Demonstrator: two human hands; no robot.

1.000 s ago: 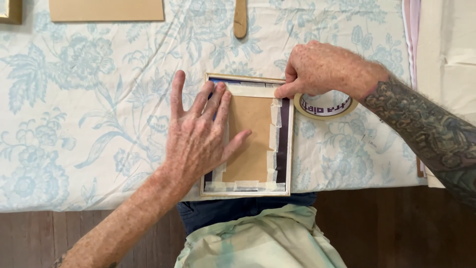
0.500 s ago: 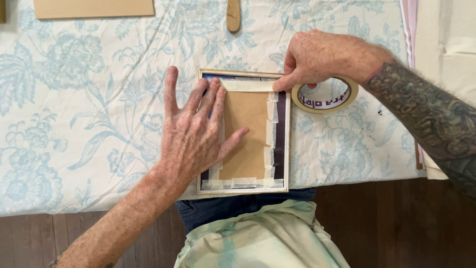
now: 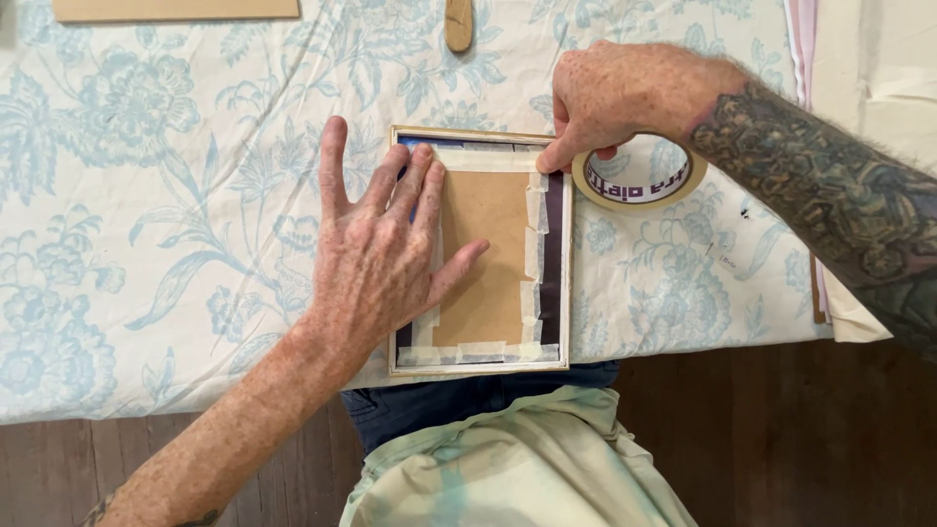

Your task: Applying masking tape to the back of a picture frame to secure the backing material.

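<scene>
Two hands work the frame (image 3: 478,252). Left hand (image 3: 376,259) lies flat, fingers spread, pinning its left half. Right hand (image 3: 615,98) pinches masking tape at the top-right corner, roll (image 3: 639,181) beneath. Risk: uneven pull could wrinkle the tape or shift the backing.

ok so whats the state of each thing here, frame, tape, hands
picture frame: face down, brown backing taped along its edges
tape roll: flat on the cloth, touching the frame's top right corner
left hand: flat, pressing the backing
right hand: fingertip on the top tape strip
wooden tool: lying untouched
</scene>
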